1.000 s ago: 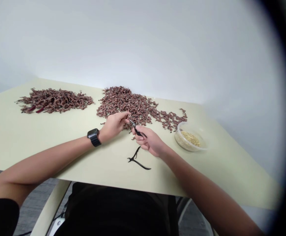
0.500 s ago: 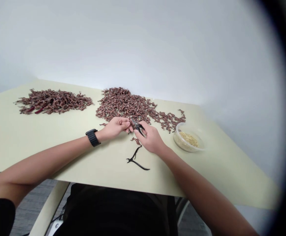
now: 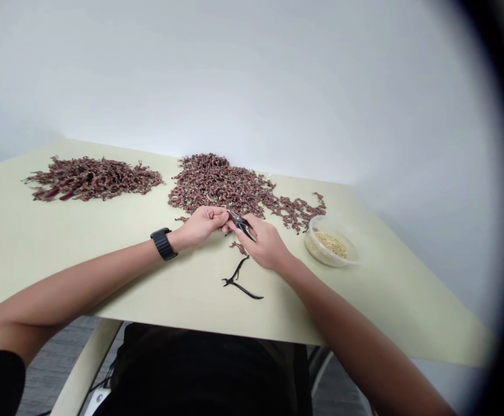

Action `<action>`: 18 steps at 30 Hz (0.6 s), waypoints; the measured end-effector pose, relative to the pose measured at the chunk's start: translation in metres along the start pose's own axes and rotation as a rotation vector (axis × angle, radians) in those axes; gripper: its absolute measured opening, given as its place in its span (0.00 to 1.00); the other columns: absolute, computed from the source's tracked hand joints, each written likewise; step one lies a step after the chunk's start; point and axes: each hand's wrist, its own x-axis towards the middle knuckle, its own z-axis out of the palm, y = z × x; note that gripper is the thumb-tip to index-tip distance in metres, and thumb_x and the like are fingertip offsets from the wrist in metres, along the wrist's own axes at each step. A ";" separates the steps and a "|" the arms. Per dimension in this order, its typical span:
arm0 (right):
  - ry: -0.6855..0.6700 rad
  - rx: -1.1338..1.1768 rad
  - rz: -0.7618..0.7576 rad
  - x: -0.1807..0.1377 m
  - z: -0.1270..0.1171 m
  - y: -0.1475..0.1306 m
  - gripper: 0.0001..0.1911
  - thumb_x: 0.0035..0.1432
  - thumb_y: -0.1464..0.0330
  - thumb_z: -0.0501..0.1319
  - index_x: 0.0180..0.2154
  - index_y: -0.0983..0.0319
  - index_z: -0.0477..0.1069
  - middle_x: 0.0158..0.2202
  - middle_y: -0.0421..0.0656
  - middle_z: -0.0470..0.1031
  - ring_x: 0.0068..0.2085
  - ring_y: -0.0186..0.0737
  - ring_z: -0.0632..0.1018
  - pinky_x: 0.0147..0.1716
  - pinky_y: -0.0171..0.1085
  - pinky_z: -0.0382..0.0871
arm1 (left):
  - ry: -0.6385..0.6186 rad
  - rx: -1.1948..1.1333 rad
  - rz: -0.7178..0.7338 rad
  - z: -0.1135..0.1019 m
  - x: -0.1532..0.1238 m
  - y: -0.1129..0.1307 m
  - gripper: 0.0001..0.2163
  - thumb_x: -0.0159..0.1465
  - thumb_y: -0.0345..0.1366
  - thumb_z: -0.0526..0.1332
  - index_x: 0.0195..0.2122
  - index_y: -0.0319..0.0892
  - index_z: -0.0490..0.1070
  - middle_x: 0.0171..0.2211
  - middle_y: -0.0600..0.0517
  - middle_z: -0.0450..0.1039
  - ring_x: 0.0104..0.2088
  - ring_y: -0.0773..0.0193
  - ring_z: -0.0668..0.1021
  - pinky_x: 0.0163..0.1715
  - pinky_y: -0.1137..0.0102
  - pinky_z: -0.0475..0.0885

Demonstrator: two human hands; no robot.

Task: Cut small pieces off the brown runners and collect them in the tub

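My right hand (image 3: 265,241) is closed around the dark handles of a small pair of pliers (image 3: 243,224), whose metal jaws reach the fingertips of my left hand. My left hand (image 3: 204,225) is pinched shut; what sits between its fingers is too small to make out. Just beyond both hands spreads a large heap of small reddish-brown twisted pieces (image 3: 219,184). A few loose brown pieces (image 3: 238,248) lie under my right hand. Closer to me, a black pair of nippers (image 3: 236,280) rests on the table with its handles apart.
A second brown heap (image 3: 100,178), with dark red sticks in it, lies at the left. To the right stands a clear round plastic tub (image 3: 316,251) holding yellowish bits. The pale yellow table (image 3: 169,300) meets a white wall (image 3: 252,86) at the back.
The pliers' jaws look closer together than before, and their handles are squeezed nearer each other. Both hands stay in nearly the same place.
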 end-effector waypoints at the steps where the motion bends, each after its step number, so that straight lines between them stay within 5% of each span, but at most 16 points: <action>1: -0.006 0.029 0.019 -0.001 0.001 -0.001 0.11 0.68 0.58 0.56 0.43 0.59 0.69 0.31 0.40 0.74 0.31 0.38 0.72 0.32 0.36 0.60 | 0.023 -0.002 0.006 0.001 0.000 -0.001 0.20 0.68 0.51 0.62 0.38 0.34 0.79 0.33 0.45 0.77 0.31 0.67 0.73 0.36 0.71 0.69; 10: -0.010 0.481 0.262 -0.003 0.026 -0.010 0.15 0.67 0.54 0.56 0.36 0.58 0.66 0.27 0.36 0.62 0.27 0.33 0.65 0.25 0.33 0.60 | 0.291 0.213 0.097 0.010 -0.001 -0.009 0.15 0.69 0.43 0.62 0.48 0.36 0.77 0.30 0.49 0.78 0.29 0.66 0.76 0.33 0.71 0.71; 14: -0.115 0.805 0.450 -0.001 0.022 -0.023 0.15 0.64 0.53 0.58 0.35 0.58 0.63 0.25 0.34 0.52 0.22 0.30 0.53 0.17 0.30 0.46 | 0.414 0.553 0.221 0.004 -0.003 -0.010 0.13 0.69 0.35 0.60 0.52 0.40 0.76 0.36 0.49 0.82 0.34 0.65 0.80 0.38 0.70 0.73; 18: -0.250 1.100 0.588 0.002 0.012 -0.029 0.16 0.64 0.52 0.59 0.36 0.58 0.63 0.26 0.33 0.49 0.23 0.29 0.45 0.17 0.29 0.36 | 0.393 0.895 0.490 -0.014 0.001 -0.015 0.14 0.70 0.30 0.57 0.55 0.40 0.74 0.36 0.49 0.81 0.37 0.64 0.80 0.40 0.70 0.73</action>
